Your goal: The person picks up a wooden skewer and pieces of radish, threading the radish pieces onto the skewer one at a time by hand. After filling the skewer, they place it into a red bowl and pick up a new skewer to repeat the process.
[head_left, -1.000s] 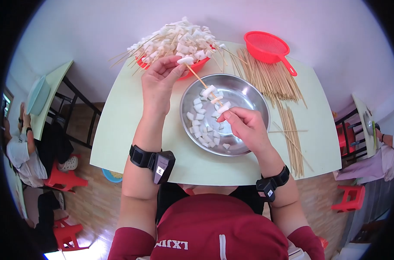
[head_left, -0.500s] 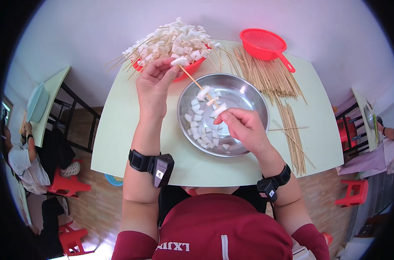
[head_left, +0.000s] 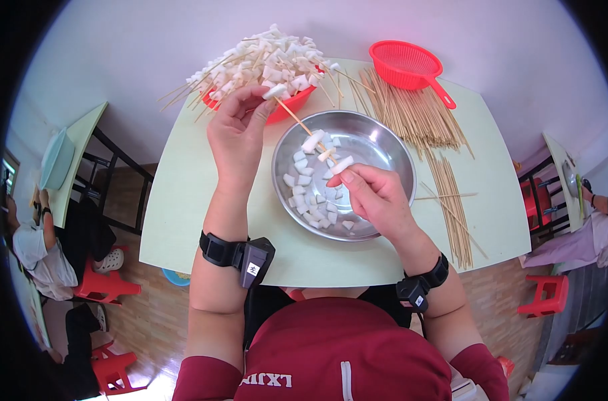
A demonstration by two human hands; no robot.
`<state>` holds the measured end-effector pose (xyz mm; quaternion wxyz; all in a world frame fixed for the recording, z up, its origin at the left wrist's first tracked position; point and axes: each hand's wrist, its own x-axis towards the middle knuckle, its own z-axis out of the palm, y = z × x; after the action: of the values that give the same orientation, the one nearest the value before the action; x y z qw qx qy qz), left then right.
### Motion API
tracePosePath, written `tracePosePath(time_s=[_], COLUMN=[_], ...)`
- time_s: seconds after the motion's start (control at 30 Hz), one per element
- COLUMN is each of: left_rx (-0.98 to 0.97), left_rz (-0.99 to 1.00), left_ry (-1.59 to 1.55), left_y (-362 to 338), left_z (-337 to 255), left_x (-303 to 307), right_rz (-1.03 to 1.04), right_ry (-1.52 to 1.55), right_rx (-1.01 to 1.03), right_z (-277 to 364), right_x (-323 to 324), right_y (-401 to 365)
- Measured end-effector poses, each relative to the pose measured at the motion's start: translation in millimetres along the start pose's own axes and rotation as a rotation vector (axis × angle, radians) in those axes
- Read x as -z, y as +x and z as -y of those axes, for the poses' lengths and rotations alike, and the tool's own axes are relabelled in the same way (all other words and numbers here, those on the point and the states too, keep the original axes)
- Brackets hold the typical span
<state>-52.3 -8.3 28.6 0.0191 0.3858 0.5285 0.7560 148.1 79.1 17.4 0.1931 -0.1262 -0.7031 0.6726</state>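
A bamboo skewer (head_left: 295,118) slants across the upper left of a steel basin (head_left: 384,144), with white food chunks along it. My left hand (head_left: 239,127) pinches its upper end, where a white chunk (head_left: 274,92) sits at the fingertips. Near the lower end, the thumb and forefinger of my right hand (head_left: 379,197) are closed on another white chunk (head_left: 342,165). Two more pieces, one of them a chunk (head_left: 313,142), sit between my hands. Below, several loose white cubes (head_left: 302,195) lie in the basin. My right fingers hide the skewer's lower tip.
Behind my left hand, a red basin (head_left: 292,107) is heaped with filled skewers (head_left: 270,63). Bare bamboo skewers (head_left: 411,113) lie at right, beneath a red strainer (head_left: 405,63). People sit at side tables, near red stools (head_left: 544,295).
Both hands stay almost in place, holding the same skewer and chunk. My left hand shifts very slightly up and left; the view moves a little.
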Motion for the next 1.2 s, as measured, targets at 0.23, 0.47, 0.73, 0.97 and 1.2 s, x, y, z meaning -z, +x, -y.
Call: tracePosePath(time_s=[0.23,0.47,0.73,0.97,1.2], left_rx=[-0.071,-0.074,-0.072,-0.111,-0.106], left_rz=[-0.010,-0.045,-0.035,0.019,0.025], left_ry=[0.052,0.014,0.026,0.120,0.186], left_y=[-2,-7,-9,-13,-19], left_z=[-2,-3,3,13,12], left_x=[-3,-9,-11,-14,-16], right_rz=[-0.199,0.089,-0.342,0.193,-0.047], right_ry=[-0.424,0.317,-0.646,0.635,0.183], right_rx=[0.289,-0.114,0.506,-0.077,0.031], right_z=[-13,-7,-24,-16,-13], right_x=[-8,-2,-12,1,-6], right_y=[0,-1,4,5,6])
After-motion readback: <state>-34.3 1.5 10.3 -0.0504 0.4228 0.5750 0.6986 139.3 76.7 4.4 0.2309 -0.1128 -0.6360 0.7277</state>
